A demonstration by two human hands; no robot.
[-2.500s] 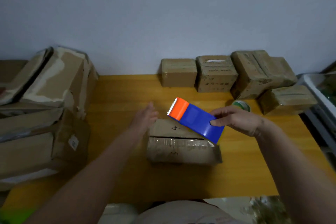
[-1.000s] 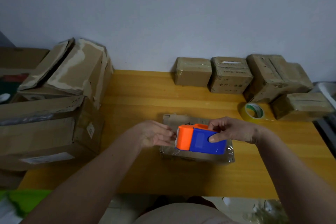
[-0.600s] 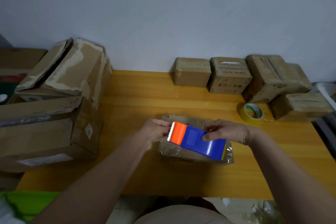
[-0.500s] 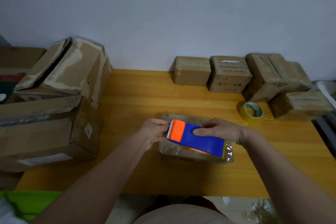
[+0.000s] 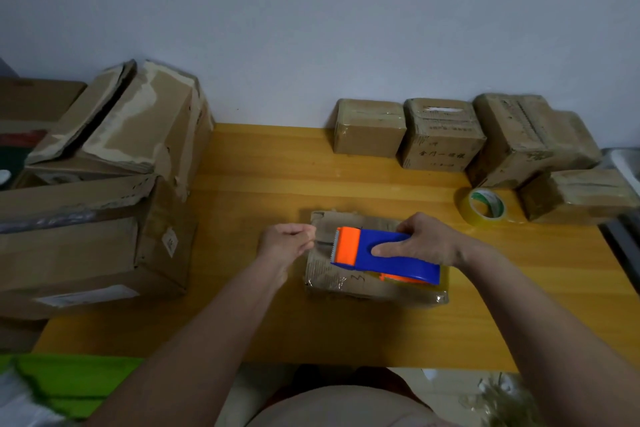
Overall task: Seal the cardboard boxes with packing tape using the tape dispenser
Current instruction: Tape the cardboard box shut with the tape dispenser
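Observation:
A flat, worn cardboard box [image 5: 332, 279] lies on the yellow wooden table [image 5: 277, 191] in front of me. My right hand [image 5: 422, 241] grips the blue and orange tape dispenser [image 5: 381, 256] and holds it on top of the box, orange toothed end pointing left. My left hand [image 5: 285, 243] is at the box's left edge, its fingertips pinching the end of the clear tape just left of the dispenser's teeth. The tape itself is barely visible.
Several taped small boxes [image 5: 440, 135] line the back wall at right. A spare roll of yellowish tape [image 5: 485, 206] lies beside them. Large battered cartons [image 5: 93, 218] are stacked at the left table edge. A green object [image 5: 69, 381] sits bottom left.
The dispenser has come down flat onto the box top and shifted slightly right. My left hand moved from beside the box to pinching the tape end at the dispenser's teeth.

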